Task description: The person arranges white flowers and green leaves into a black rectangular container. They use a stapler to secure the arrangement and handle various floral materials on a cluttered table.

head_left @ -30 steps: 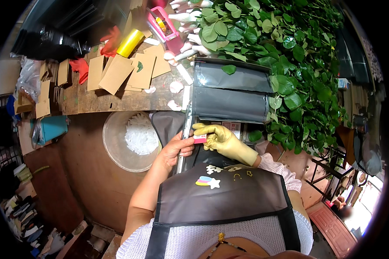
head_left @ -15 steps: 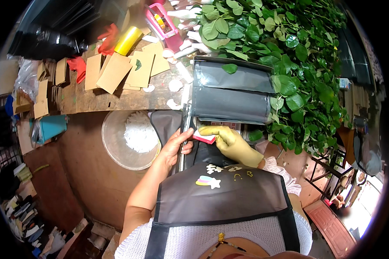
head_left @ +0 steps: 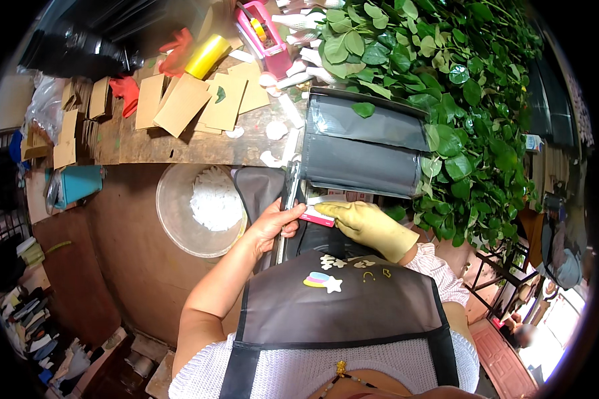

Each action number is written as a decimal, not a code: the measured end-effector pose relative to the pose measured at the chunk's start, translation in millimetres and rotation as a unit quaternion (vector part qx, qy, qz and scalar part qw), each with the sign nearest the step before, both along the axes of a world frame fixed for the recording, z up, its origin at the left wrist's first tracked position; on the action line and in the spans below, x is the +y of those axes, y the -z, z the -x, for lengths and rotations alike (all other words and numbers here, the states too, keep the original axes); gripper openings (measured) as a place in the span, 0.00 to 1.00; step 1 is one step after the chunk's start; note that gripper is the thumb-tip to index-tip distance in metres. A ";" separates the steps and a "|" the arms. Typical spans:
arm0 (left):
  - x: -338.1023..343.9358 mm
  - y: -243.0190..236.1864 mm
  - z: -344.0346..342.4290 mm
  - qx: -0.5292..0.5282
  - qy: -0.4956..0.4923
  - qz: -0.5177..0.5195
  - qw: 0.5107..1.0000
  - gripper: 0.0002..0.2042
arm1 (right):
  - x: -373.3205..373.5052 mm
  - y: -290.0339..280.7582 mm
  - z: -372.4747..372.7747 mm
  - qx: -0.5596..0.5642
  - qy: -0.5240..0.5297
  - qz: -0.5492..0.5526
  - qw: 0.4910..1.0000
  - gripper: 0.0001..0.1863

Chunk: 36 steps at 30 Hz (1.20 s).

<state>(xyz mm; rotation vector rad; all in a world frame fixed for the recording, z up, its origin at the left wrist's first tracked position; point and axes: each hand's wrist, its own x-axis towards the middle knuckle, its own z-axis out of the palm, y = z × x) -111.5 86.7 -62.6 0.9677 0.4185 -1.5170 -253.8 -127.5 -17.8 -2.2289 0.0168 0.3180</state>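
Note:
My bare left hand (head_left: 273, 225) is closed round an upright metal-edged dark strip (head_left: 291, 189), its thumb lying across to the end of a small red-and-white card (head_left: 318, 216). From the right, my right hand (head_left: 376, 229), in a yellow rubber glove, grips the card's other end, index finger stretched along its top. Whether the card is a flat piece or a thin packet, I cannot make out. Just beyond my hands stands a dark grey covered stand (head_left: 356, 159) with a loose green leaf (head_left: 363, 110) on its upper panel.
Leafy cut stems (head_left: 452, 113) are heaped at the right. Cardboard pieces (head_left: 183, 106), a yellow tape roll (head_left: 207, 58) and a pink basket (head_left: 278, 60) lie on the wooden table (head_left: 130, 146). A round tub (head_left: 173, 239) with white scraps stands below its edge.
The card has turned flatter, showing more of its red side. My gloved right hand has shifted slightly right. The whole view has moved a little; my left hand keeps its hold.

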 end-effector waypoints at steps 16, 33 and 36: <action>-6.3 0.3 3.3 -0.096 0.034 -0.026 0.994 0.19 | -12.4 39.4 17.8 0.239 0.243 -0.401 0.850 0.18; -12.8 -8.0 12.3 -0.195 0.041 -0.107 0.974 0.15 | -28.9 20.7 5.9 0.347 0.225 -0.329 0.849 0.19; -13.7 -7.1 9.9 -0.178 0.043 -0.092 0.979 0.16 | -36.5 8.4 14.1 0.352 0.249 -0.317 0.845 0.19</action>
